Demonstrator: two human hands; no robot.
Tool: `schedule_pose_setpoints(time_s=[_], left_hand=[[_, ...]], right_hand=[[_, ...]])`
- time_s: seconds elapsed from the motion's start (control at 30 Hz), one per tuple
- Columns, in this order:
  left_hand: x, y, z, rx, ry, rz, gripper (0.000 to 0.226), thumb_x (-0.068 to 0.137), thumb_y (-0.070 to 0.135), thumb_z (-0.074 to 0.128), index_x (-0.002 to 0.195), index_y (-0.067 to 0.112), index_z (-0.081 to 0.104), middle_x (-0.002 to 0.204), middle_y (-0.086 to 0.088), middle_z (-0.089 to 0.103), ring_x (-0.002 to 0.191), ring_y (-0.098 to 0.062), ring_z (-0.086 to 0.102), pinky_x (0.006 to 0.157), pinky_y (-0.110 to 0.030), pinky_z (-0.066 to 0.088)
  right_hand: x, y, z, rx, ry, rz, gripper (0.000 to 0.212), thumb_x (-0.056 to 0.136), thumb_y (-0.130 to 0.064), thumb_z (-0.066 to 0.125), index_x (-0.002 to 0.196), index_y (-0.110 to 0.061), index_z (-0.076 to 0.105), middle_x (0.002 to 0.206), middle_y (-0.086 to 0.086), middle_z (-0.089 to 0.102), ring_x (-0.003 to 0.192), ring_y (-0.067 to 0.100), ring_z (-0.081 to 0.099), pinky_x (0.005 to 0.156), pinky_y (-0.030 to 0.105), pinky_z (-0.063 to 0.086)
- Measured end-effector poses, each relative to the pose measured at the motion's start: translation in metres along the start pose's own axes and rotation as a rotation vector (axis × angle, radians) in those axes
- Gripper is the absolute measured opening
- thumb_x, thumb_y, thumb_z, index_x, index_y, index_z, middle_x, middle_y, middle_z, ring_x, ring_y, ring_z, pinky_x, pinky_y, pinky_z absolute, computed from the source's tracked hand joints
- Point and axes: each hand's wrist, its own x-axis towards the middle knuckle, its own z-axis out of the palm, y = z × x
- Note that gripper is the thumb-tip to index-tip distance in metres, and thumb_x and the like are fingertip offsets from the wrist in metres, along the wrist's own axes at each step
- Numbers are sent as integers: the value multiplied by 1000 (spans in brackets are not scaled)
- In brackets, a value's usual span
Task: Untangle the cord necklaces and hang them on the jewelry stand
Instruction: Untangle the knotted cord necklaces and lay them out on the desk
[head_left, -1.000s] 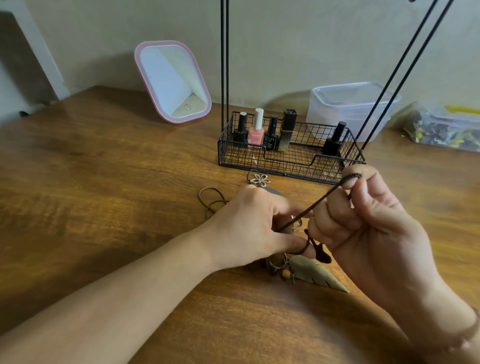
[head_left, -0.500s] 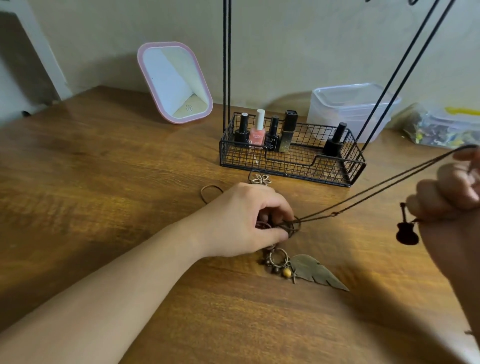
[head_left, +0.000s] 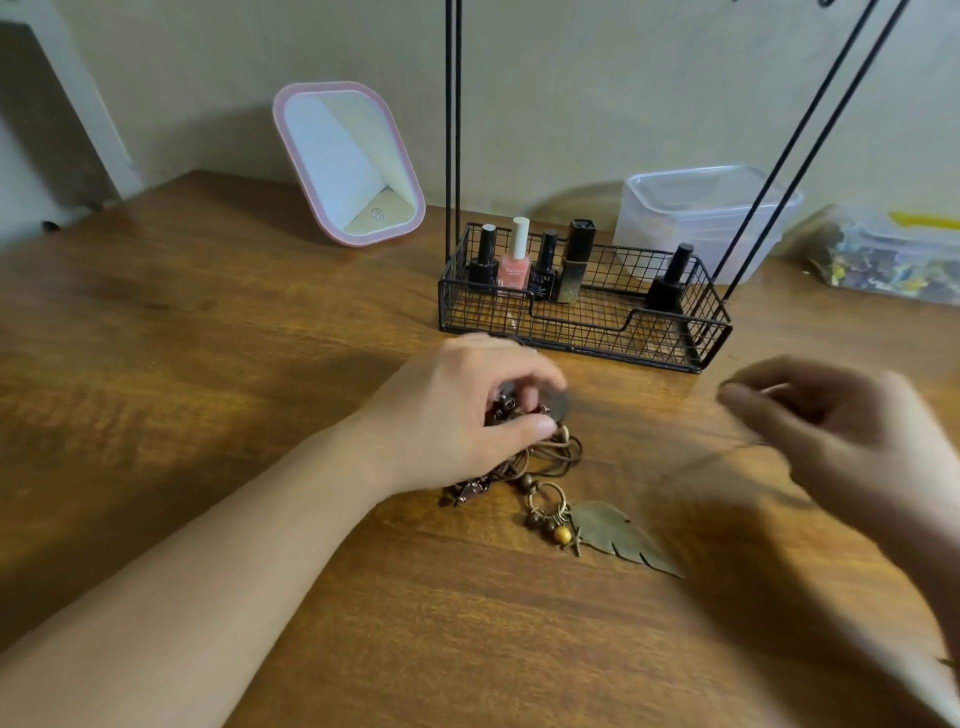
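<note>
A tangle of brown cord necklaces (head_left: 553, 460) lies on the wooden table, with beads, a ring and a bronze leaf pendant (head_left: 618, 535) at its near side. My left hand (head_left: 457, 415) sits on top of the tangle, its fingers curled round some pendants and cords. To the right and above the table, my right hand (head_left: 836, 431) is blurred by motion. It pinches a thin dark cord (head_left: 727, 454) that runs back toward the tangle. The black jewelry stand (head_left: 582, 348) is a wire basket with thin rods (head_left: 453, 130) rising out of the top of the view.
Several nail polish bottles (head_left: 517, 265) stand in the basket. A pink-framed mirror (head_left: 348, 161) leans at the back left. A clear plastic box (head_left: 701, 218) and a bag of small items (head_left: 883, 254) sit at the back right by the wall.
My right hand pulled a thin cord out of the tangle far to the right, then came back lower and nearer. My left hand shifted up over the tangle, uncovering more cords.
</note>
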Motion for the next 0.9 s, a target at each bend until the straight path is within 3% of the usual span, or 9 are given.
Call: schedule_pose_setpoints(time_s=[0.07, 0.13, 0.23, 0.33, 0.47, 0.53, 0.67, 0.77, 0.9], left_hand=[[-1, 11, 5, -117, 4, 29, 55, 86, 45, 69, 138, 34, 52, 122, 26, 55, 113, 11, 44, 90, -7, 37], [-1, 25, 12, -216, -65, 60, 62, 85, 48, 68, 142, 32, 48, 131, 19, 52, 126, 6, 43, 102, -9, 36], [-1, 34, 18, -337, -65, 86, 38, 93, 29, 66, 129, 20, 61, 102, 12, 70, 97, 0, 65, 89, -20, 52], [1, 23, 7, -501, -38, 86, 13, 97, 11, 60, 105, 13, 70, 67, 16, 62, 65, -3, 61, 66, -17, 48], [5, 6, -19, -696, 114, 58, 10, 95, 11, 56, 99, 11, 65, 68, 11, 64, 67, -14, 59, 69, -23, 53], [7, -9, -29, -740, 170, -8, 10, 94, 15, 55, 99, 12, 63, 64, 10, 60, 65, -19, 55, 78, -36, 55], [12, -38, -32, -414, 193, -142, 18, 97, 7, 56, 94, 20, 68, 65, 7, 60, 66, -12, 56, 73, -28, 53], [20, -44, -19, -79, 175, -250, 17, 96, 15, 60, 94, 29, 70, 78, 16, 64, 77, 2, 58, 70, -19, 44], [29, -56, -7, 49, 260, -344, 14, 94, 19, 65, 98, 31, 71, 93, 17, 65, 87, 2, 56, 69, -13, 39]], right_hand=[[-15, -23, 16, 0, -192, -141, 10, 83, -37, 65, 76, -38, 72, 70, -18, 71, 56, 4, 62, 50, 10, 42], [-15, -37, 23, 67, -213, -208, 10, 83, -38, 61, 84, -38, 71, 79, -20, 72, 68, 3, 67, 57, 11, 46], [-18, -39, 26, 108, -170, -318, 7, 90, -35, 64, 87, -37, 71, 80, -16, 71, 65, 4, 64, 55, 14, 46], [-20, -34, 21, 110, -40, -328, 9, 88, -31, 69, 85, -40, 67, 75, -18, 69, 59, 3, 60, 50, 9, 41], [-13, -22, 9, -65, 138, -268, 13, 90, -32, 69, 85, -41, 61, 89, -26, 65, 67, -2, 60, 52, 3, 39], [-7, -9, 5, -168, 183, -227, 9, 90, -34, 70, 84, -38, 64, 73, -15, 67, 66, 6, 61, 53, 12, 43], [3, 13, 7, -465, 132, -157, 3, 86, -20, 72, 85, -21, 75, 65, 5, 71, 59, 35, 65, 55, 37, 53], [15, 32, 16, -564, 22, -143, 13, 89, -16, 65, 95, -20, 75, 82, 8, 75, 73, 38, 68, 63, 44, 55], [27, 56, 27, -529, 2, -70, 25, 91, -3, 60, 104, -19, 76, 91, 7, 67, 82, 37, 63, 74, 44, 54]])
